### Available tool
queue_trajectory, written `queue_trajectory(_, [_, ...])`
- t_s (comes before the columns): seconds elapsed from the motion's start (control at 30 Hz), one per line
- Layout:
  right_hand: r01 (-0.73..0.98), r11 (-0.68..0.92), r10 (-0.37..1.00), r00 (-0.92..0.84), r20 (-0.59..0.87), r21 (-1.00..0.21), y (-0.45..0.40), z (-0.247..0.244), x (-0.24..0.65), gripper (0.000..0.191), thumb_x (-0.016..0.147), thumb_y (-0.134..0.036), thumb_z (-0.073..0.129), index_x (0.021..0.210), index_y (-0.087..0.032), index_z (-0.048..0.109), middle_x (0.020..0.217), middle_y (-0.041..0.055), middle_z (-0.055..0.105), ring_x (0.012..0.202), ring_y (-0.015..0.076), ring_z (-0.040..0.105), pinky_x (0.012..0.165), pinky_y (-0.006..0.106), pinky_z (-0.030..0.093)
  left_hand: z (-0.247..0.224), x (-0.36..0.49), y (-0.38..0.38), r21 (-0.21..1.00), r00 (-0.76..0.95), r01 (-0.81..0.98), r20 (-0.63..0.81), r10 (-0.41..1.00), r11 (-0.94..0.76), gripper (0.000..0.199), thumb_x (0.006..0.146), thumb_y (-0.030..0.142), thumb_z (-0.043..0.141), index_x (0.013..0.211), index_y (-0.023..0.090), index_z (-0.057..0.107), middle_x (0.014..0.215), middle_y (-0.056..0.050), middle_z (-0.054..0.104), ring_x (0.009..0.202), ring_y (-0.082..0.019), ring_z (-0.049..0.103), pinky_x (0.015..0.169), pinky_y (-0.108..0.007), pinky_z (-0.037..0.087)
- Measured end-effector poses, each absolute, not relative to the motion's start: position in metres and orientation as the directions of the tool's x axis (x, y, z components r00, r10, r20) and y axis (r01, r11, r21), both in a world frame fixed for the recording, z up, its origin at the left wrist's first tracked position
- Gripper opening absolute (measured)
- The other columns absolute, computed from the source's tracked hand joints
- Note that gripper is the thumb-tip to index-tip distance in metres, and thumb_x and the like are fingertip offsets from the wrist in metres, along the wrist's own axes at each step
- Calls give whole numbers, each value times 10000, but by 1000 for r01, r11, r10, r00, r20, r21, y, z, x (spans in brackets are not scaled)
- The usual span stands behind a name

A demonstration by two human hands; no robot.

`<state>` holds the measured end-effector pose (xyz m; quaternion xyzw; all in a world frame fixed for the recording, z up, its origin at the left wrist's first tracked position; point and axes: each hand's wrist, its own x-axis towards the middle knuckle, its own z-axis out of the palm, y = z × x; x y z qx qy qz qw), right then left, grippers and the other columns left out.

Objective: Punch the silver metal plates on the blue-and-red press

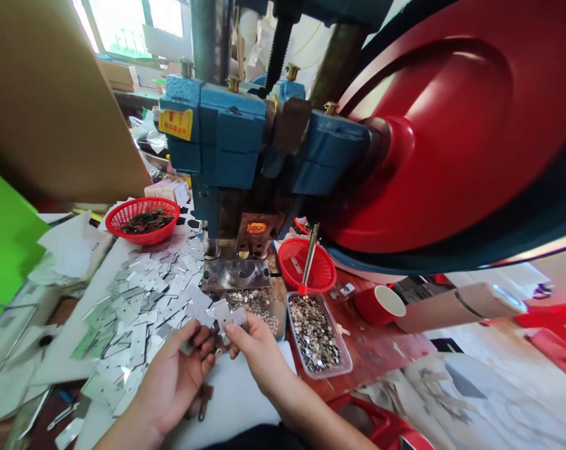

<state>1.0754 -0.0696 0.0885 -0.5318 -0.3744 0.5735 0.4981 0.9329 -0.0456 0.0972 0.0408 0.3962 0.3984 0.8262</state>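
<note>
My right hand [257, 344] pinches small flat metal plates [222, 315] with holes, between thumb and fingers, just in front of the press die [238, 275]. Close beside it, my left hand [180, 369] is palm up with its fingers curled. A small ring-ended bit of metal shows at its fingertips; what else it holds is hidden. To the left lies a wide heap of loose metal plates [142, 306]. Small round metal pieces [252, 300] are scattered at the foot of the die. A dark metal strip [205, 400] lies below my left hand.
A blue press [231, 134] with a large red flywheel [451, 137] towers ahead. A red basket [165, 234] of metal parts stands left, another red basket [330, 278] right. A clear tub [348, 369] of small metal discs and a red cup [370, 303] sit at right.
</note>
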Motion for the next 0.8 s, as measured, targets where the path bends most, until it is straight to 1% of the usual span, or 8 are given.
queue_trajectory(0.1, [-76, -197, 974, 96, -204, -977, -72, 88, 1080, 288, 771, -442, 614, 720, -167, 545, 576, -42, 507, 519, 92, 460, 523, 213, 382, 100, 939, -53, 514, 347, -556, -571, 744, 653, 84, 853, 249, 549, 828, 186, 600, 712, -2, 593, 642, -114, 607, 612, -232, 551])
queue_trajectory(0.17, [97, -132, 983, 143, -117, -987, -73, 89, 1082, 212, 811, -373, 575, 751, -170, 583, 648, -12, 573, 601, 117, 516, 580, 228, 412, 101, 941, -55, 534, 382, -540, -534, 755, 651, 194, 853, 199, 544, 1036, 190, 609, 945, -49, 662, 868, -152, 646, 790, -273, 546])
queue_trajectory(0.3, [552, 109, 986, 46, 161, -826, -78, 96, 1084, 174, 850, -264, 527, 932, -199, 666, 858, 51, 671, 806, 187, 586, 752, 303, 427, 95, 940, -53, 336, 605, -606, -394, 692, 721, 487, 815, 64, 440, 1268, 229, 511, 1239, -49, 610, 1162, -193, 552, 1033, -369, 410])
queue_trajectory(0.37, [613, 210, 974, -65, 215, -762, -81, 100, 1084, 266, 841, -277, 553, 1088, -224, 637, 926, 64, 673, 862, 211, 587, 795, 333, 419, 88, 937, -51, 269, 679, -615, -296, 672, 741, 628, 749, 18, 408, 1333, 243, 454, 1282, -29, 594, 1223, -194, 506, 1093, -401, 331])
queue_trajectory(0.47, [430, 164, 984, -4, 180, -888, -85, 101, 1087, 378, 860, -324, 536, 1229, -246, 536, 1030, 65, 643, 910, 198, 576, 808, 323, 426, 77, 930, -48, 231, 747, -610, -151, 647, 758, 731, 683, 29, 399, 1376, 263, 406, 1340, -6, 553, 1299, -207, 424, 1131, -435, 252])
queue_trajectory(0.57, [-54, -73, 992, 100, -78, -996, -86, 97, 1092, 326, 910, -414, 411, 1107, -210, 571, 842, 37, 618, 646, 131, 537, 603, 259, 423, 70, 925, -46, 258, 775, -598, -55, 630, 759, 769, 649, 45, 398, 1382, 275, 398, 1417, 8, 472, 1352, -206, 333, 1144, -411, 222])
queue_trajectory(0.67, [-490, -312, 940, -33, -340, -814, -85, 97, 1096, 396, 898, -482, 374, 942, -162, 603, 754, 34, 591, 515, 98, 465, 478, 225, 356, 70, 922, -46, 342, 767, -577, -84, 636, 741, 840, 595, 33, 403, 1396, 283, 370, 1452, 23, 422, 1364, -187, 301, 1145, -369, 222])
queue_trajectory(0.8, [-645, -411, 898, -166, -407, -644, -88, 105, 1098, 367, 868, -431, 422, 902, -125, 621, 891, 105, 650, 635, 123, 568, 580, 241, 424, 79, 919, -47, 532, 697, -479, -253, 671, 698, 811, 617, 31, 428, 1374, 319, 387, 1410, 30, 478, 1317, -184, 395, 1116, -372, 288])
